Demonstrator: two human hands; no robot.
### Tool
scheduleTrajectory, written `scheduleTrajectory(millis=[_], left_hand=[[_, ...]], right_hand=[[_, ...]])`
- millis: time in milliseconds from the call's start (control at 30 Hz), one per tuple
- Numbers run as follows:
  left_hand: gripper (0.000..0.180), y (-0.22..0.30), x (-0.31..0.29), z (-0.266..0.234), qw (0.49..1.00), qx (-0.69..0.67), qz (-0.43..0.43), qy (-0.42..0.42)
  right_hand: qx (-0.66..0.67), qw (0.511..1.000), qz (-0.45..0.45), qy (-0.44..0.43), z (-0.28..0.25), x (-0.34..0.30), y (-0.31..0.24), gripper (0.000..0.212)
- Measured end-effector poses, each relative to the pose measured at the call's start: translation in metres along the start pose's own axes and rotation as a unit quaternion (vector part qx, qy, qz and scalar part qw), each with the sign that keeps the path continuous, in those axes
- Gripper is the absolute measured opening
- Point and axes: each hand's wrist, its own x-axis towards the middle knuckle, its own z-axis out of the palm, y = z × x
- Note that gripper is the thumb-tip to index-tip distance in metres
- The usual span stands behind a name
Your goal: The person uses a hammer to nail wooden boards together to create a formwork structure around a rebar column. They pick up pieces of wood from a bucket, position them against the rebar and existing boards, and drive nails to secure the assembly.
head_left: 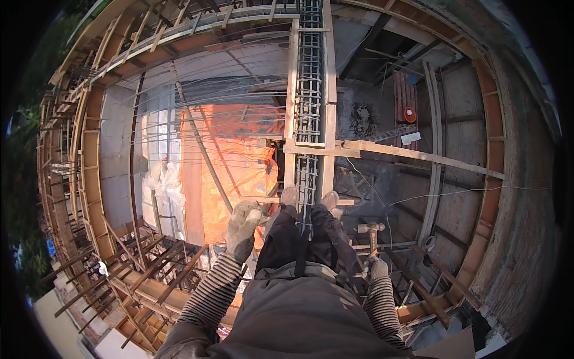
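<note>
My right hand (376, 267), in a grey work glove, grips a claw hammer (373, 238) by its orange handle, with the metal head pointing up and away from me. My left hand (242, 224), gloved too, is raised beside my left knee with its fingers curled in; whatever they may hold is hidden. My bare feet stand on the two long timber formwork sides (327, 122). Between those sides runs a steel rebar cage (308, 107). A short wooden crosspiece (317, 149) spans the formwork ahead of my feet.
A long batten (424, 159) reaches from the crosspiece to the right-hand formwork. Far below on the left spreads an orange tarp (233, 173). An orange bucket (409, 114) sits lower down on the right. Deep drops lie on both sides; wooden props (203, 143) and thin rods stretch across the left.
</note>
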Motion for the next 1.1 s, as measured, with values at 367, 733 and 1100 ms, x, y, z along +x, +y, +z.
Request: scheduleTrajectory(millis=[367,733,1100], left_hand=[[0.023,0.005,0.096,0.090,0.997,0.030,-0.006,-0.076],[0.027,-0.125,0.131,0.033,0.923,0.322,-0.161,-0.134],[0.022,-0.100,-0.015,0.017,0.687,0.531,-0.073,-0.491]], right_hand=[[0.145,0.950,-0.061,-0.268,0.080,-0.010,-0.094,0.007],[-0.232,0.950,-0.193,-0.084,0.144,0.088,-0.088,0.021],[-0.196,0.979,-0.040,-0.034,0.027,0.071,0.021,0.032]])
